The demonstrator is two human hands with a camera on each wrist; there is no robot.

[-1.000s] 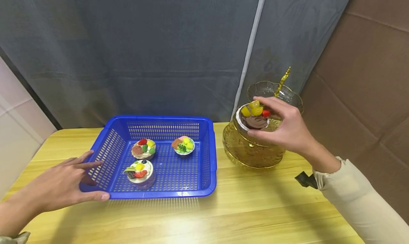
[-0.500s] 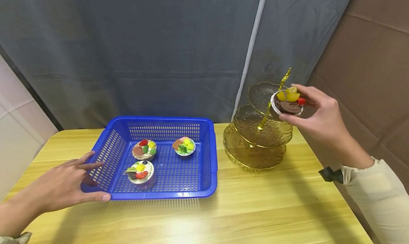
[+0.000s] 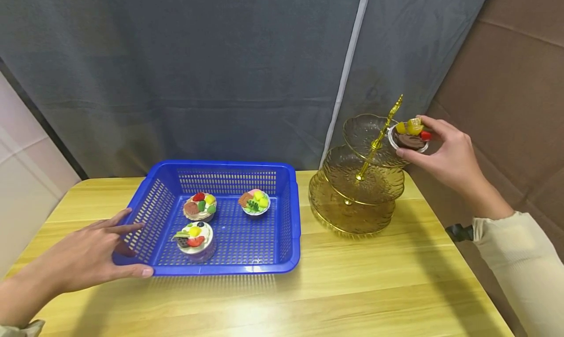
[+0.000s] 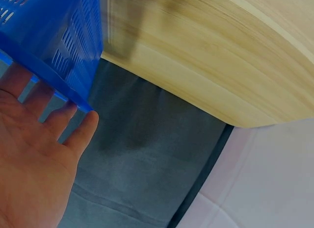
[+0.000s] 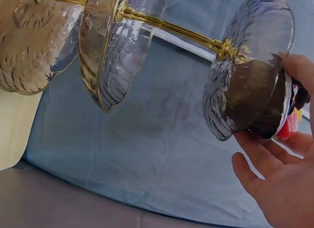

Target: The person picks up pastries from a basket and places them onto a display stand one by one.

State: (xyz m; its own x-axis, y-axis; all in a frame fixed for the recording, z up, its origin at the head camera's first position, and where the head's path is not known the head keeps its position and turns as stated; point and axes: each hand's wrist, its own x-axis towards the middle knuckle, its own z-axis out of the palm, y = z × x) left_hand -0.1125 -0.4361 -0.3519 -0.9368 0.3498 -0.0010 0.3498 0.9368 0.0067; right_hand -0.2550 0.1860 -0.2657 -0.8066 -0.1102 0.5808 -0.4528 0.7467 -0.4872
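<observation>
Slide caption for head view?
Right hand holds a chocolate cupcake at top of three-tier stand; left hand touches blue basket.

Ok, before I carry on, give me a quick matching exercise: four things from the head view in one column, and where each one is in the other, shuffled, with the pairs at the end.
1. Chocolate cake
2. Cake in the clear cup
3. Tiered stand
4. Left hand

A. On the table, right of the blue basket
B. At the basket's left end
C. Held by the right hand
D. On the basket's floor, near the front rim

Pairs: 1-C, 2-D, 3-A, 4-B
</observation>
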